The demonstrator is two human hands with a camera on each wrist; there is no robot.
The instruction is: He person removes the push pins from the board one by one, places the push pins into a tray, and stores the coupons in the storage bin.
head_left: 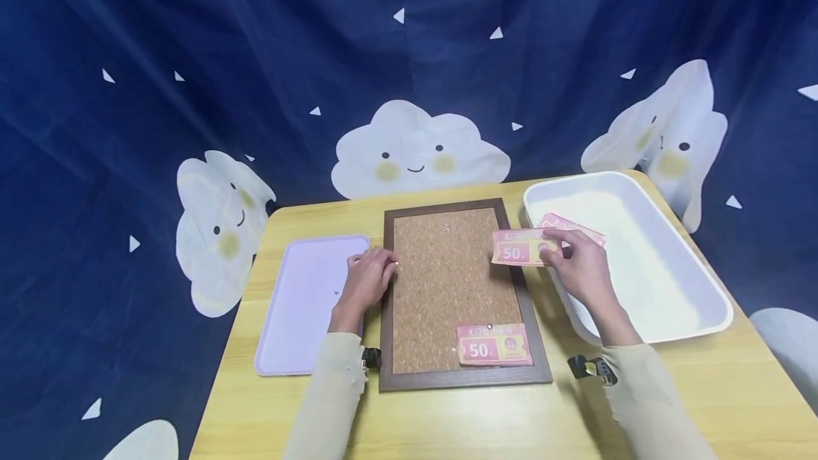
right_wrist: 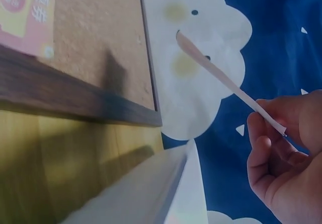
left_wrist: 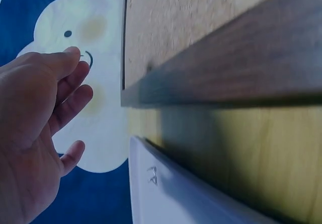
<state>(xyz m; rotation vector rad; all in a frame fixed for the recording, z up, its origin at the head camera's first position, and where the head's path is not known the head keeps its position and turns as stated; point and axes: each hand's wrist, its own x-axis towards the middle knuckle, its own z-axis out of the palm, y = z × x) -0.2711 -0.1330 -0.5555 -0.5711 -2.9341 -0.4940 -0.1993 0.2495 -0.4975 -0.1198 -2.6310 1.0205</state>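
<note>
In the head view my right hand pinches a pink-and-yellow paper coupon marked 50 by its right end, over the right frame of a cork board. The right wrist view shows this coupon nearly edge-on, sticking out from thumb and fingers. My left hand is at the board's left edge, thumb and forefinger together at a tiny pale push pin. Most of that pin is hidden by the fingertips. Another coupon lies at the board's lower right, with a pin at its top edge.
A shallow lilac tray stands left of the board, a small clear pin in it. To the right is a deep white tray with more pink coupons at its left side. A blue curtain hangs behind the table.
</note>
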